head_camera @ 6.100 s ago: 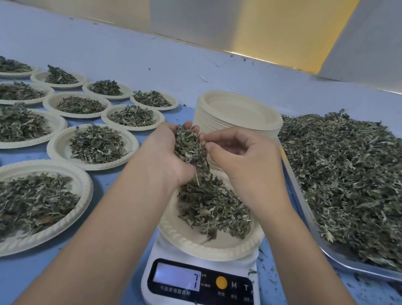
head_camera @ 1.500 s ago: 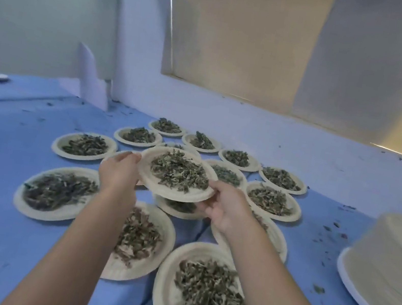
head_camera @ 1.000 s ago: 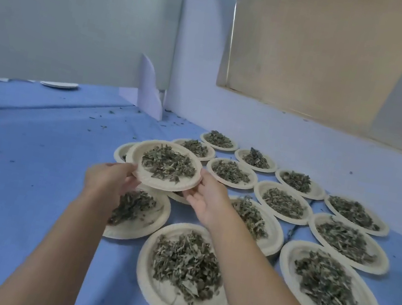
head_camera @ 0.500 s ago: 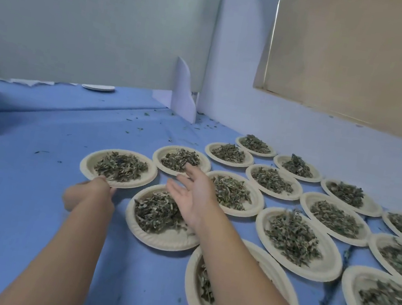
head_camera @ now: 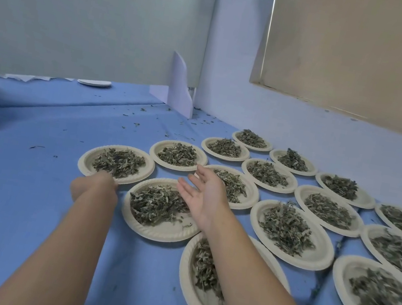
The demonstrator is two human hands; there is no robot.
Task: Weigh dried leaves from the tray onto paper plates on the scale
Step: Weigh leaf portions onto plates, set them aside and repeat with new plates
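Your left hand point(head_camera: 94, 185) meets the leftmost plate's point(head_camera: 85, 160) near rim, grip not discernible. Your right hand point(head_camera: 204, 196) hovers, fingers straight. Neighbouring plates hold dried leaves point(head_camera: 118, 163).

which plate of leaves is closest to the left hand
The leftmost leaf-filled plate, farthest left of the filled ones; the left hand meets its near rim and no other plate's.

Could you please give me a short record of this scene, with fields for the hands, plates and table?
Left hand: at the near rim of the leftmost filled plate; fingers hidden
Right hand: open, palm up, above the filled plates
Plate count: over a dozen, each holding dried leaves, in rows
Table: blue cover, scattered leaf crumbs
Far plate: alone, far back by the wall
Scale and tray: not in view
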